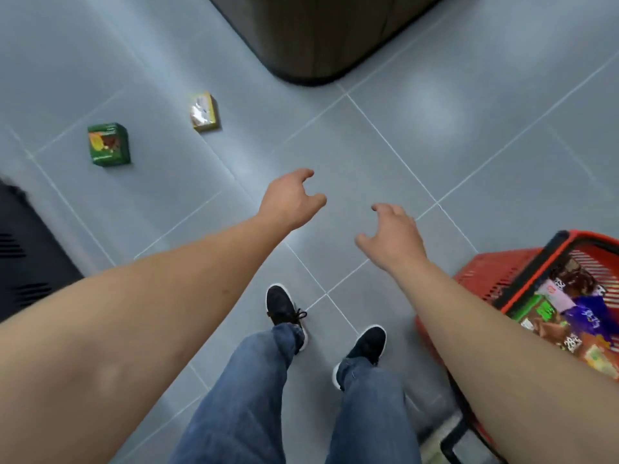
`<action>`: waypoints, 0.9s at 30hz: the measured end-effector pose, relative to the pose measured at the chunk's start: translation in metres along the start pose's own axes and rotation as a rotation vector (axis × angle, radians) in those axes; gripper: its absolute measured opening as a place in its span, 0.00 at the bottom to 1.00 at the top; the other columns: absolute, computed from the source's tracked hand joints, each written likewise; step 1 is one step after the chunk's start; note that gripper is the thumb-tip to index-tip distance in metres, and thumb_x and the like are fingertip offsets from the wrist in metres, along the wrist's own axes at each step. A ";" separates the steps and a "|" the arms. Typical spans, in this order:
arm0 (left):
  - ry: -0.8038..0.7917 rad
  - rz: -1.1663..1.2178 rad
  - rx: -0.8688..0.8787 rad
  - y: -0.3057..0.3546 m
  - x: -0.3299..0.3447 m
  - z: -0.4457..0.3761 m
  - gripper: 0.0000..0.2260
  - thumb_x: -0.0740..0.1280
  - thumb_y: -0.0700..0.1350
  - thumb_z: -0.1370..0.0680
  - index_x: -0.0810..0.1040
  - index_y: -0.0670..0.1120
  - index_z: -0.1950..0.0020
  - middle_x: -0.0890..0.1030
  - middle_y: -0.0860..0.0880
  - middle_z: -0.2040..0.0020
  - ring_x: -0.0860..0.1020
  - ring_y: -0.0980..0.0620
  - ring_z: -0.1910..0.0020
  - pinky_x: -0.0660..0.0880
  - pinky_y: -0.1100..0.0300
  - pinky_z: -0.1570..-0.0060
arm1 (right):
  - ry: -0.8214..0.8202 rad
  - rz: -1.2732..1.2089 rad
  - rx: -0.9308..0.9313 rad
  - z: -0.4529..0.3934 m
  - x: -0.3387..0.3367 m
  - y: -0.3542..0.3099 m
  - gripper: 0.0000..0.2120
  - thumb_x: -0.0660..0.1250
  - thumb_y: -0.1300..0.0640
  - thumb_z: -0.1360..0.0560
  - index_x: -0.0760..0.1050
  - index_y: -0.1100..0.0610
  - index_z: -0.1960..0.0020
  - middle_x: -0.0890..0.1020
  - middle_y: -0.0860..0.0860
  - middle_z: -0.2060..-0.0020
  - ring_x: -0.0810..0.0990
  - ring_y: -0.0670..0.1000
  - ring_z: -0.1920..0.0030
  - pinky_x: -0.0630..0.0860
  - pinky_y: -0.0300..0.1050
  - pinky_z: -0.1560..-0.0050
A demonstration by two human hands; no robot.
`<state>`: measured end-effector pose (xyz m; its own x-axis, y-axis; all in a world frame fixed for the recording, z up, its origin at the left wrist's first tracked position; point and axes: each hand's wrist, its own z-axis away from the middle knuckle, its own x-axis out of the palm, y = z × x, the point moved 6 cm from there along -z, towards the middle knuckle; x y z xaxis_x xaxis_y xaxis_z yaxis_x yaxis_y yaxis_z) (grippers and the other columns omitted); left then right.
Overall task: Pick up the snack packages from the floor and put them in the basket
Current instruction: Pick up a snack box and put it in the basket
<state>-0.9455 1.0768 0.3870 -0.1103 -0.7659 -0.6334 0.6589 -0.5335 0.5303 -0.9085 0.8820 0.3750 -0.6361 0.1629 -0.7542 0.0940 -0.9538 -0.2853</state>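
Two snack packages lie on the grey tiled floor at upper left: a green box and, further back, a yellow box. A red basket stands at the right edge, holding several colourful packages. My left hand hangs in mid-air over the floor, fingers loosely curled, holding nothing, to the right of both boxes. My right hand hovers beside it, also loosely curled and holding nothing, left of the basket.
A dark rounded counter base stands at the top centre. A black unit sits at the left edge. My legs in jeans and black shoes stand below the hands.
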 end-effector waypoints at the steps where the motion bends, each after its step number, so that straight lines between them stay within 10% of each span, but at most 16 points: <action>1: 0.030 0.026 -0.027 -0.016 -0.023 -0.006 0.27 0.67 0.49 0.24 0.69 0.49 0.25 0.75 0.49 0.30 0.72 0.48 0.31 0.67 0.60 0.36 | -0.014 0.030 -0.037 -0.008 0.000 -0.029 0.33 0.68 0.49 0.27 0.64 0.54 0.25 0.67 0.54 0.28 0.66 0.59 0.30 0.67 0.49 0.33; 27: 0.416 0.459 -0.678 -0.320 -0.292 -0.152 0.28 0.68 0.50 0.24 0.67 0.50 0.24 0.72 0.48 0.27 0.72 0.47 0.30 0.66 0.59 0.34 | -0.329 0.439 -0.566 -0.266 0.084 -0.475 0.32 0.68 0.49 0.27 0.65 0.55 0.25 0.67 0.54 0.29 0.69 0.58 0.31 0.69 0.50 0.36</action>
<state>-1.0111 1.5255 0.3172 0.4603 -0.5899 -0.6634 0.8817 0.2166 0.4192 -0.8031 1.4161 0.2899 -0.6361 -0.3668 -0.6789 0.7088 -0.6254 -0.3263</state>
